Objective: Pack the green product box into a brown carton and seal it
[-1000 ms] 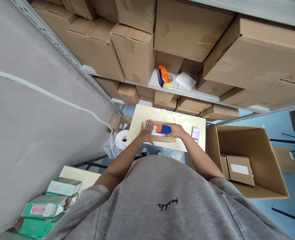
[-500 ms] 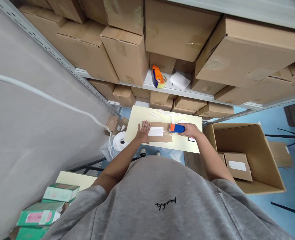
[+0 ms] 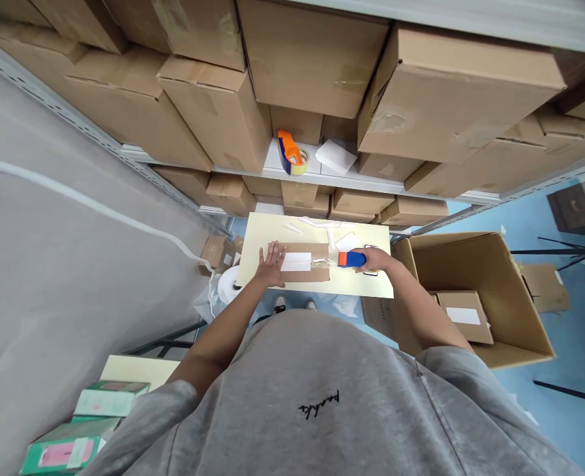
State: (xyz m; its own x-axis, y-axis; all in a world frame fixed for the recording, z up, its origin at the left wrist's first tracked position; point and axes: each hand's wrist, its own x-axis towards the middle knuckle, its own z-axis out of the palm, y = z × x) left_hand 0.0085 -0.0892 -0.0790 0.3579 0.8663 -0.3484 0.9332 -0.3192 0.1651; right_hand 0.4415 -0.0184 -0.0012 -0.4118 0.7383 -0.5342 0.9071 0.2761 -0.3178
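Note:
A flat cardboard box (image 3: 305, 276) with a white label (image 3: 297, 262) lies on a pale yellow tabletop (image 3: 250, 231). My left hand (image 3: 271, 264) rests on the box's left end, fingers spread and flat. In my right hand (image 3: 375, 258) is a blue and orange tape dispenser (image 3: 354, 259), held just past the box's right edge. Shiny clear tape (image 3: 320, 263) runs over the right part of the box toward the dispenser. Behind the dispenser lies a piece of white paper (image 3: 346, 242). A phone-like object is partly hidden under my right hand.
Shelves (image 3: 322, 177) full of cardboard boxes stand beyond the table; a second tape dispenser (image 3: 293, 155) and a white sheet (image 3: 336, 156) lie there. At right is a big open carton (image 3: 525, 304) holding a labelled box (image 3: 465, 317). A white roll (image 3: 227, 285) stands left of the table.
The tape dispenser has moved from over the box's right end to beyond its right edge, leaving tape stretched behind it. My left hand stays on the box. The whole view has shifted slightly.

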